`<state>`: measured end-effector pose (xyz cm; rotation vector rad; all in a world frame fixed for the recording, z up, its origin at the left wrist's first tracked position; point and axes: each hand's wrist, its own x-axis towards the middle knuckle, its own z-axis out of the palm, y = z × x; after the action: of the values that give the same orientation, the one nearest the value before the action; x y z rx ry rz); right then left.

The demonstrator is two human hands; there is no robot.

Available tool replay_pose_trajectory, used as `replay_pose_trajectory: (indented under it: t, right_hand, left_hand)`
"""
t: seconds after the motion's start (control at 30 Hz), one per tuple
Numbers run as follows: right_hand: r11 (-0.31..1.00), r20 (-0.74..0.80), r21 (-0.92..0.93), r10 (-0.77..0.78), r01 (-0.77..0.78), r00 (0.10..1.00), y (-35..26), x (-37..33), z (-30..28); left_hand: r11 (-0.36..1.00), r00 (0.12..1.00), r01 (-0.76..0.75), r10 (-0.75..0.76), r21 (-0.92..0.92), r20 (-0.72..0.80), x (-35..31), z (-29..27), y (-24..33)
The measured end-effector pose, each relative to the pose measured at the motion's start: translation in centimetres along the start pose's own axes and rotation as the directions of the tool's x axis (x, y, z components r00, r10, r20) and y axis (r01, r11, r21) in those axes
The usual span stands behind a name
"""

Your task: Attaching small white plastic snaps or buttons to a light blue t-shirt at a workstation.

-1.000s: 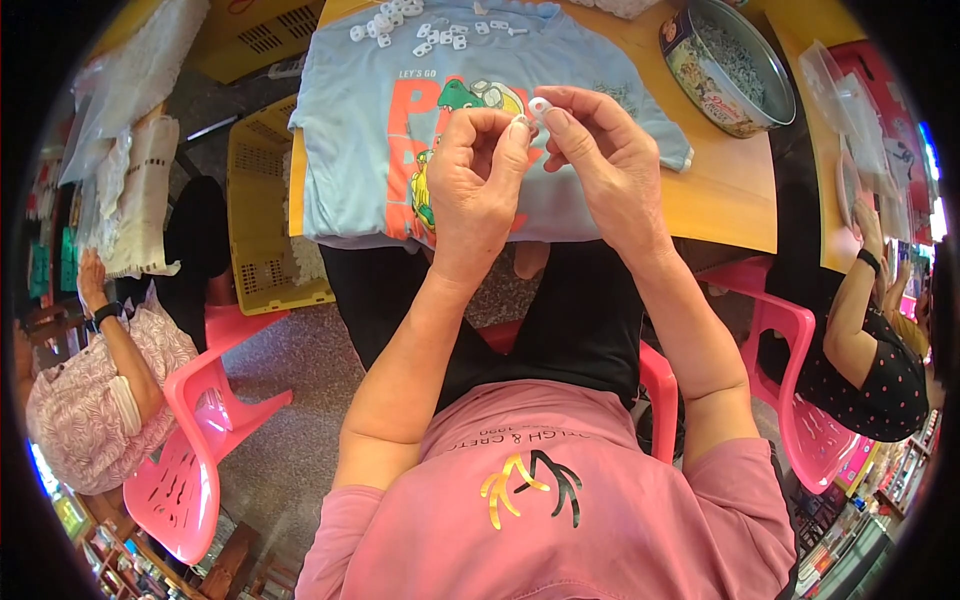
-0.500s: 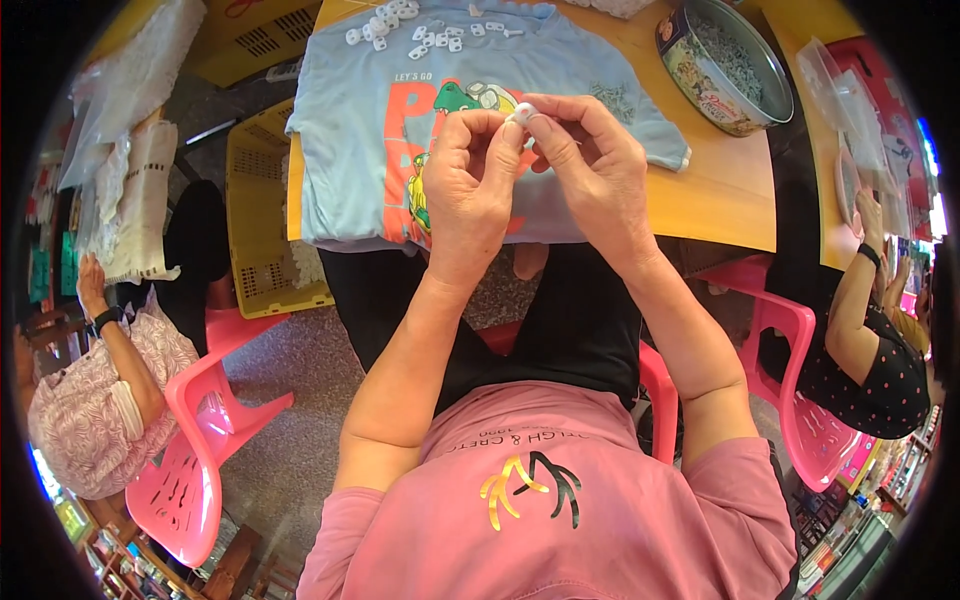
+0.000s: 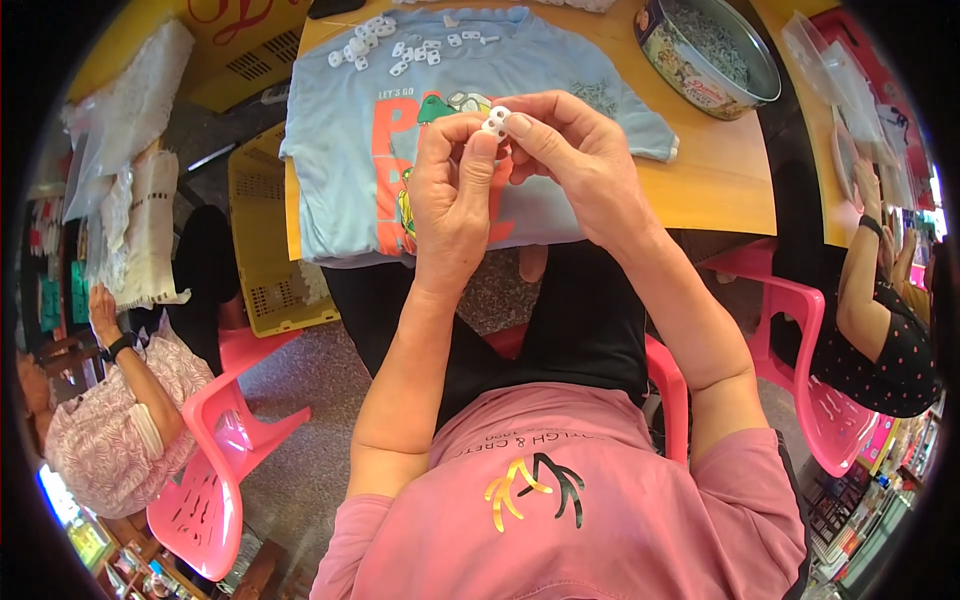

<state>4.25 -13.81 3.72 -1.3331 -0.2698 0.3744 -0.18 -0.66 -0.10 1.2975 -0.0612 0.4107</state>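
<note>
View: head camera, looking down past both forearms at the table [image 3: 718, 172].
White holed piece [image 3: 495, 124]: raised over the shirt [image 3: 335, 165], between the two hands; one piece or two pressed together, I cannot tell.
Just changed: several holes now face the camera, where half a second ago mainly a rounded end showed; it also appears further left, partly because the whole view has shifted.
What that means: the piece has apparently been turned – its holes are now easier to see and line up, as I judge it.
Left hand [image 3: 452, 198]: thumb and index finger pinch the lower side; the other fingers curl in.
Right hand [image 3: 592, 168]: thumb and index finger pinch the upper right side, fingers bent.
Loose white pieces [image 3: 357, 47]: scattered on the shirt's far left part.
Grey bits [image 3: 594, 97]: a small heap on the shirt, beyond the right hand.
Near edge: the shirt's hem lies along it, below the hands.
Right side: wood shows beside the shirt; the round tin [image 3: 697, 97] stands well apart from the right hand.
Left side: shirt fabric reaches nearly to the table's edge – a yellow crate [image 3: 255, 212] stands beyond, lower down.
</note>
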Motion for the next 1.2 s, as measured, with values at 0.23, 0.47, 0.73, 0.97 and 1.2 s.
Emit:
replay_pose_trajectory:
  t: [0.23,0.47,0.73,0.97,1.2]
  right_hand:
    - [0.981,0.073,0.172,0.075,-0.087,0.995,-0.7,-0.3,0.2]
    - [0.96,0.144,0.242,0.107,-0.139,0.984,-0.9,-0.6,1.2]
    - [0.966,0.125,0.215,0.119,-0.144,0.985,-0.8,-1.0,2.2]
    - [0.968,0.095,0.241,0.055,-0.076,0.994,-0.7,-1.2,3.3]
    - [0.962,0.113,0.261,0.046,-0.075,0.992,0.3,-0.9,3.3]
  left_hand:
    - [0.991,0.996,-0.083,0.084,-0.106,0.006,0.0,-0.2,-0.9]
    - [0.989,0.998,-0.055,0.058,-0.136,0.017,0.3,-0.4,-0.4]
    - [0.973,0.995,0.021,0.003,-0.231,0.1,-0.2,-0.4,0.3]
    - [0.966,0.994,0.031,-0.003,-0.257,0.109,-0.2,-0.9,0.1]
    - [0.949,0.989,-0.104,0.131,-0.296,0.072,0.1,-0.9,-0.6]
